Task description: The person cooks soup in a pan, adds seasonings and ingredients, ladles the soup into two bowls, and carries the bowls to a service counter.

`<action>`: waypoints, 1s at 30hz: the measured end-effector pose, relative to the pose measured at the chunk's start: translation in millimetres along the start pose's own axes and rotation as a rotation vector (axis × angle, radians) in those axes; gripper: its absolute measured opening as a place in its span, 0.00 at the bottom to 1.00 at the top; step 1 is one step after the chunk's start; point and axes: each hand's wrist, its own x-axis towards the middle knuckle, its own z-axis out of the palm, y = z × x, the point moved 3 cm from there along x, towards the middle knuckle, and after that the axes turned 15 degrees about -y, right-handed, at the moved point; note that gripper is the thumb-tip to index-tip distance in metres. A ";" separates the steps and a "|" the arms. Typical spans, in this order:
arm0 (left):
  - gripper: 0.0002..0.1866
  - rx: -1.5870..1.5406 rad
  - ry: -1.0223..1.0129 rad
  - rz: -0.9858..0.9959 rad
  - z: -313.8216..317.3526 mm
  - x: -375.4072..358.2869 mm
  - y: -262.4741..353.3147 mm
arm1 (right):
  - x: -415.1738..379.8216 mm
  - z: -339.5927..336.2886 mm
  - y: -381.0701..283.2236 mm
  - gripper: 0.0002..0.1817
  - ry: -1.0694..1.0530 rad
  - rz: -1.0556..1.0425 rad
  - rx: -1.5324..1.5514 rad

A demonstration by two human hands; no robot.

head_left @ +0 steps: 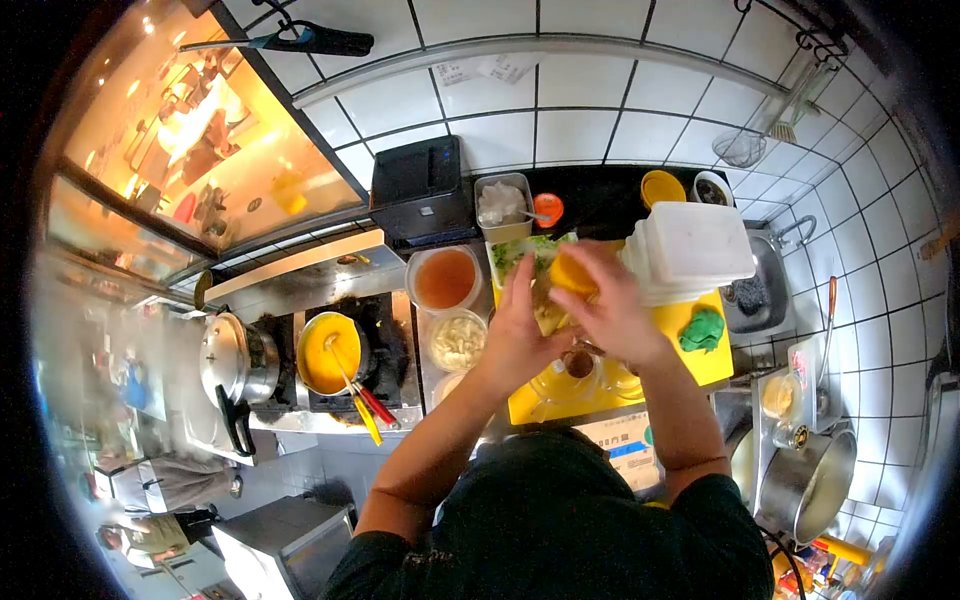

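Note:
My right hand (pixel 615 310) is closed on an orange-yellow round thing (pixel 572 273), perhaps a lid; motion blur hides its exact kind. Facing it, my left hand (pixel 520 325) has its fingers stretched upward and its thumb apart. A brownish patch shows between the hands, too smeared to name. Just below them, clear bowls (pixel 545 392) stand on the yellow cutting board (pixel 715 365), and a small cup of brown contents (pixel 578 362) is among them. Chopped greens (pixel 510 255) lie in a tray beyond my left fingers.
Stacked white containers (pixel 700 245) and a green cloth (pixel 702 330) are right of my hands. A tub of reddish liquid (pixel 445 278) and a tub of pale pieces (pixel 460 342) stand left. Farther left, a pan of yellow liquid (pixel 325 365) and a lidded pot (pixel 228 360) occupy the stove.

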 end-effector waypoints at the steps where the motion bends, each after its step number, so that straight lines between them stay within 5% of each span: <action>1: 0.51 0.031 0.012 0.004 -2.5 0.0 6.6 | 5.1 -7.4 6.1 0.32 0.030 0.008 -0.058; 7: 0.45 0.071 0.057 -0.022 -4.6 -54.9 13.8 | 86.2 -42.5 76.8 0.29 0.172 0.236 -0.478; 12: 0.36 0.087 0.141 -0.218 -11.6 -140.4 0.2 | 145.5 -30.3 155.7 0.27 0.094 0.467 -0.429; 21: 0.27 0.140 0.406 -0.641 -16.2 -262.2 1.6 | 179.1 35.8 229.7 0.28 0.173 0.289 -0.452; 22: 0.28 0.190 0.396 -0.690 -14.2 -270.9 -1.4 | 177.9 41.0 231.8 0.29 0.120 0.323 -0.311; 26: 0.37 0.423 0.519 -0.853 -28.3 -290.3 -16.1 | 169.9 33.6 188.6 0.43 0.088 0.408 -0.581; 27: 0.39 0.502 0.569 -0.916 -37.2 -292.7 -20.1 | 169.5 34.5 196.2 0.44 0.166 0.282 -0.612; 30: 0.39 0.650 0.656 -1.183 -59.8 -314.1 -61.3 | 147.3 32.6 93.8 0.32 0.368 0.051 -0.521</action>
